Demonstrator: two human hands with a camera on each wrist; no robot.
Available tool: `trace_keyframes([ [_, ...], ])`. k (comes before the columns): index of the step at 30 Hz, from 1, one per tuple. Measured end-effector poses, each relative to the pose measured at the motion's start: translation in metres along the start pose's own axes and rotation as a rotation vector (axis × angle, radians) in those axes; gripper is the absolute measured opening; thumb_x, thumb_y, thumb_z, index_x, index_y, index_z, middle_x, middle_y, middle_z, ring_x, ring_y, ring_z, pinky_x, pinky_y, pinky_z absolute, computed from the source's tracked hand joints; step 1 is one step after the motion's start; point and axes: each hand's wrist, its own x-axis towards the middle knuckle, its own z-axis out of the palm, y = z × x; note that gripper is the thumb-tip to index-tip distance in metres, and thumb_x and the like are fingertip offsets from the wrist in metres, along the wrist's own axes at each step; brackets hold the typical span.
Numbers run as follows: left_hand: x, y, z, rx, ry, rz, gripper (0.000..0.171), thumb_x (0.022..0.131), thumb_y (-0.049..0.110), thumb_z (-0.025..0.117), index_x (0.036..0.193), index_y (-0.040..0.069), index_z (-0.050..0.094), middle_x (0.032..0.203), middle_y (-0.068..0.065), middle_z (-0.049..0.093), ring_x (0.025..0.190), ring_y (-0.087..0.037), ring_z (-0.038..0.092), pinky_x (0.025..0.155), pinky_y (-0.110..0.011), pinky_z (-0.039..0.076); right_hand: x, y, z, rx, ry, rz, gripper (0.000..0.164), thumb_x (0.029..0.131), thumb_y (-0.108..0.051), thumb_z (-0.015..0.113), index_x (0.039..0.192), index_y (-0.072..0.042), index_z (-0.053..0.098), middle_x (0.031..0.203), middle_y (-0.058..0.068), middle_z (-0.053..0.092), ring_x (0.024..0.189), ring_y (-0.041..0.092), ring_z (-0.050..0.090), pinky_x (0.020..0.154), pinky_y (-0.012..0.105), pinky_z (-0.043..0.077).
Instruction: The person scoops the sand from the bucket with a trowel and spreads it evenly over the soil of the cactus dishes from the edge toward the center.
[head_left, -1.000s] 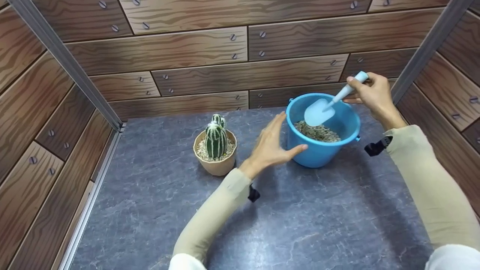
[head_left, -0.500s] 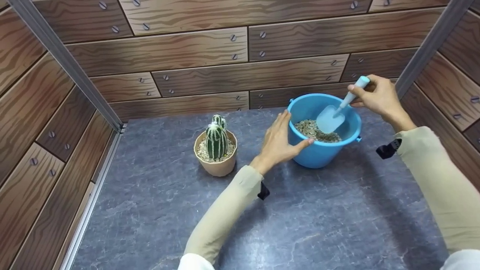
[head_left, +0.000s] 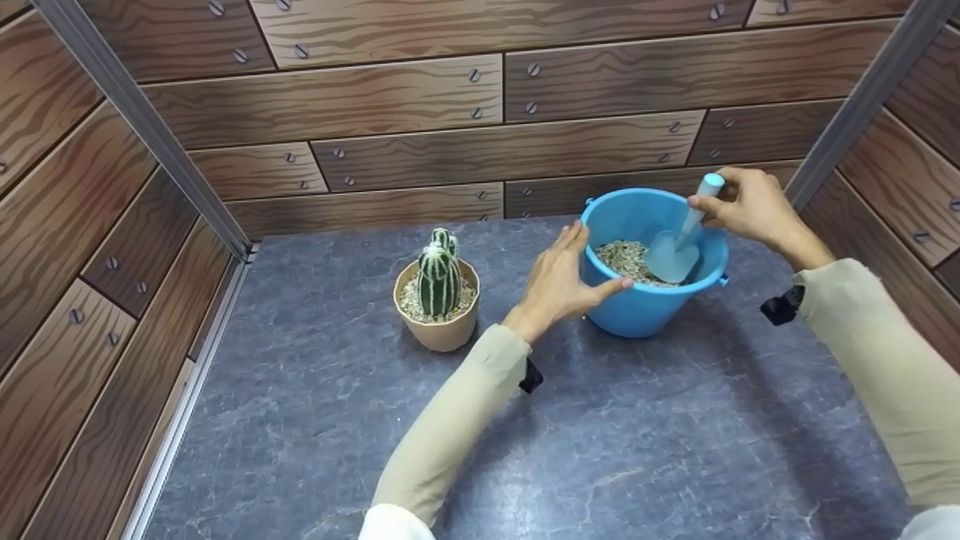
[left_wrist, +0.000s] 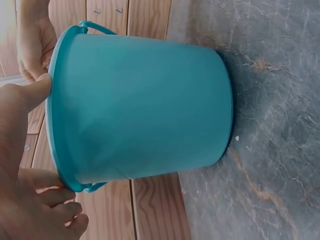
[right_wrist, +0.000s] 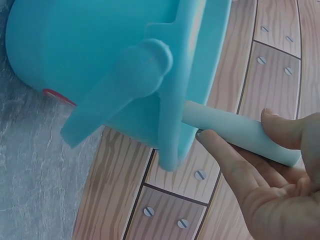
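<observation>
In the head view, a blue bucket (head_left: 637, 311) stands on the table, partly filled with gravelly soil (head_left: 622, 257). My right hand (head_left: 757, 210) pinches the handle of a light blue hand trowel (head_left: 673, 255) between thumb and fingers. The trowel points down inside the bucket, its blade at the soil. In the right wrist view, its pale handle (right_wrist: 235, 131) comes out over the bucket's rim. My left hand (head_left: 556, 281) rests on the bucket's near left rim, thumb and fingers spread apart. The left wrist view has the thumb (left_wrist: 37, 92) right at the rim.
A potted cactus (head_left: 439, 281) in a tan pot (head_left: 442, 334) stands left of the bucket, close to my left forearm. Wood-patterned walls (head_left: 405, 124) enclose the dark marbled table (head_left: 315, 420) at the back and both sides.
The right hand has lowered the trowel deeper into the bucket, toward its right side, and tilted it more upright. The left hand has moved right, up against the bucket's rim.
</observation>
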Motion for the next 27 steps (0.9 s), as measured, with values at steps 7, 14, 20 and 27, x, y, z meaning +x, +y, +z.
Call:
trace_keyframes([
  [7, 0.0022, 0.0014, -0.0036, 0.012, -0.019, -0.006, 0.115, 0.087, 0.079, 0.07, 0.168, 0.008, 0.03, 0.177, -0.008, 0.024, 0.165, -0.023, 0.02, 0.133, -0.039, 0.025, -0.0003, 0.0025, 0.0044, 0.006, -0.052, 0.042, 0.04, 0.105, -0.032, 0.07, 0.122, 0.004, 0.064, 0.113, 0.03, 0.074, 0.073, 0.006, 0.077, 0.069, 0.03, 0.066],
  [14, 0.002, 0.0024, -0.003, -0.004, -0.026, -0.019, 0.115, 0.087, 0.078, 0.071, 0.168, 0.008, 0.03, 0.177, -0.008, 0.024, 0.165, -0.021, 0.02, 0.133, -0.037, 0.025, 0.0023, 0.0053, 0.0035, 0.074, -0.121, 0.1, 0.044, 0.106, -0.034, 0.068, 0.125, 0.005, 0.06, 0.108, 0.017, 0.077, 0.077, 0.009, 0.079, 0.074, 0.033, 0.067],
  [20, 0.0014, 0.0033, -0.003, 0.019, -0.033, -0.023, 0.115, 0.087, 0.078, 0.07, 0.169, 0.009, 0.028, 0.178, -0.006, 0.023, 0.165, -0.021, 0.021, 0.132, -0.037, 0.027, 0.0036, 0.0071, -0.0003, 0.211, -0.158, 0.135, 0.041, 0.107, -0.025, 0.067, 0.128, 0.008, 0.057, 0.099, -0.002, 0.076, 0.081, 0.011, 0.08, 0.079, 0.035, 0.067],
  [27, 0.0015, 0.0031, -0.0036, 0.022, -0.028, -0.029, 0.115, 0.087, 0.078, 0.071, 0.169, 0.01, 0.029, 0.177, -0.006, 0.025, 0.165, -0.02, 0.021, 0.132, -0.037, 0.027, 0.0019, 0.0071, -0.0048, 0.36, -0.188, 0.161, 0.039, 0.106, -0.026, 0.069, 0.122, 0.007, 0.058, 0.097, 0.001, 0.075, 0.083, 0.017, 0.081, 0.085, 0.041, 0.066],
])
